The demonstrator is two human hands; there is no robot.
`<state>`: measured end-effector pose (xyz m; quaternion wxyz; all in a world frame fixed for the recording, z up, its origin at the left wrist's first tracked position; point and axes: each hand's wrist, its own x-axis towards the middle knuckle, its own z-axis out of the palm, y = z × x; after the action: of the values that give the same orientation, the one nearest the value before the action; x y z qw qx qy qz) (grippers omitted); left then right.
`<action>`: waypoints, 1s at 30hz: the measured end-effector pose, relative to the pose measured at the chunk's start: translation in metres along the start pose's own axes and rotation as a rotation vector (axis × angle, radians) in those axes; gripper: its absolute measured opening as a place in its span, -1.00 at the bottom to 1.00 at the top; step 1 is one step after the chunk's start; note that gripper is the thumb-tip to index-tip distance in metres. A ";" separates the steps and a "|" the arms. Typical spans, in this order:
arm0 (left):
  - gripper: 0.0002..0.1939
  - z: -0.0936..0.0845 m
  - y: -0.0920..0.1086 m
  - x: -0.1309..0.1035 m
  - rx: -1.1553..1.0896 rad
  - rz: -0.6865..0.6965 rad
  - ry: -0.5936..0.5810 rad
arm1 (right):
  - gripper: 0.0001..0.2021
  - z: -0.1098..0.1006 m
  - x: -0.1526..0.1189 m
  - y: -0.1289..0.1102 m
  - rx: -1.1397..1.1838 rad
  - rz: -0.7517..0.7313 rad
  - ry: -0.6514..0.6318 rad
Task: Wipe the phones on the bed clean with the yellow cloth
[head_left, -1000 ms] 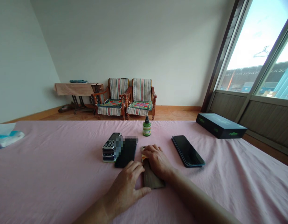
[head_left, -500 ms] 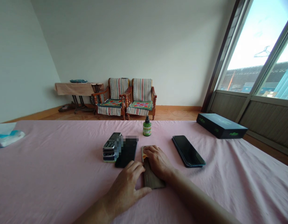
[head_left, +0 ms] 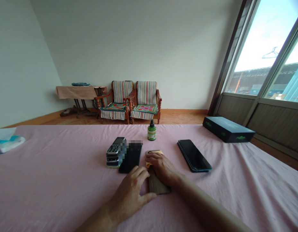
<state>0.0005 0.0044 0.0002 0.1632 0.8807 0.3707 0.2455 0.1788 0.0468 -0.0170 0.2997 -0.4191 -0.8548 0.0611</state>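
Note:
A brownish-grey phone lies on the pink cloth. My right hand presses a small yellow cloth onto its upper part, fingers bent over it. My left hand rests at the phone's left and lower edge, thumb and fingers apart, steadying nothing between them that I can see. Left of the phone lies a black phone, beside a stack of phones with a keypad phone on top. Beyond stands a green bottle with a black cap. To the right lies a dark phone stack.
A black box sits at the back right of the pink-covered table. A white and blue packet is at the left edge. Two wooden chairs and a small covered table stand by the wall.
My right hand has shifted slightly to the left on the phone with the yellow cloth, and more of the cloth shows above the fingers. My left hand has stayed in place.

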 end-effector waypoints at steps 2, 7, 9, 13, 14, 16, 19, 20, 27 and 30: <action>-0.59 0.000 0.000 -0.001 -0.012 -0.004 -0.001 | -0.75 -0.001 -0.002 -0.005 0.016 -0.006 0.011; -0.54 0.000 0.000 -0.002 -0.032 0.000 0.015 | -0.74 -0.003 -0.012 -0.011 0.052 0.026 0.059; -0.54 0.000 0.001 -0.001 -0.044 0.008 0.017 | -0.71 -0.004 -0.020 -0.013 0.055 0.040 0.076; -0.57 0.001 0.001 -0.002 -0.063 -0.014 0.025 | -0.72 -0.008 -0.038 -0.025 0.061 0.063 0.093; -0.58 0.002 0.001 -0.002 -0.067 -0.027 0.030 | -0.73 -0.010 -0.042 -0.029 0.070 0.076 0.092; -0.56 0.004 -0.001 -0.002 -0.082 -0.044 0.052 | -0.73 -0.013 -0.047 -0.038 0.128 0.093 0.082; -0.46 0.008 -0.006 -0.004 -0.106 -0.037 0.070 | -0.74 -0.018 -0.049 -0.045 0.356 0.174 0.071; -0.43 0.009 -0.008 -0.004 -0.108 -0.035 0.064 | -0.75 -0.019 -0.049 -0.045 0.441 0.235 0.093; -0.32 0.018 -0.012 -0.006 -0.105 -0.068 0.004 | -0.82 -0.020 -0.044 -0.030 0.715 0.515 0.269; -0.32 0.020 -0.008 -0.004 -0.097 -0.085 0.030 | -0.88 -0.021 -0.043 -0.029 0.919 0.526 0.264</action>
<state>0.0049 0.0045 -0.0215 0.2106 0.8514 0.3978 0.2694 0.1916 -0.0073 -0.0096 0.5313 -0.4488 -0.5617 0.4481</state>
